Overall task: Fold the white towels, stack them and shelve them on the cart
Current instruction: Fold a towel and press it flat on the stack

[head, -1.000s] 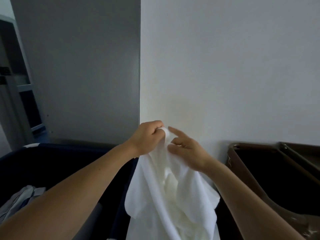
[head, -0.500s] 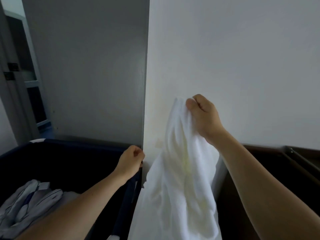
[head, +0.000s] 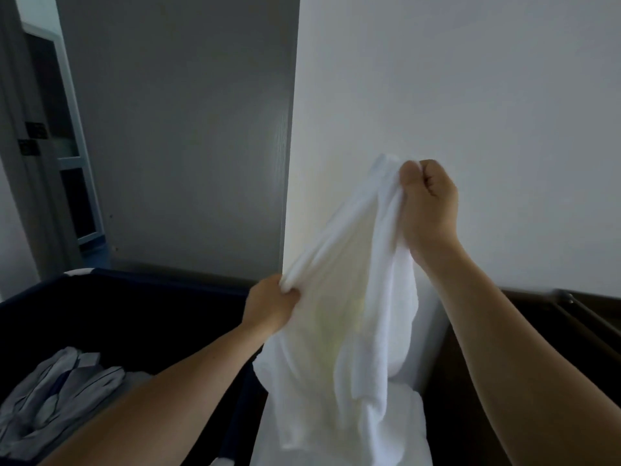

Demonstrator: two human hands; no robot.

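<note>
Two bare hands are seen gripping one white towel in front of a pale wall. Its top edge is pinched high by the right hand; a lower edge is clutched by the left hand. Below left, striped linen is seen inside a dark blue bin.

Both arms in view, hand to well up the forearm. My left hand: bare, knuckles rounded, back of it showing. My left forearm: bare along all I can see, smooth, lying in shade. My right hand: bare, thumb side showing, deep crease beside the thumb. My right forearm: bare, widening toward the lower edge. Nails too blurred to read.
</note>
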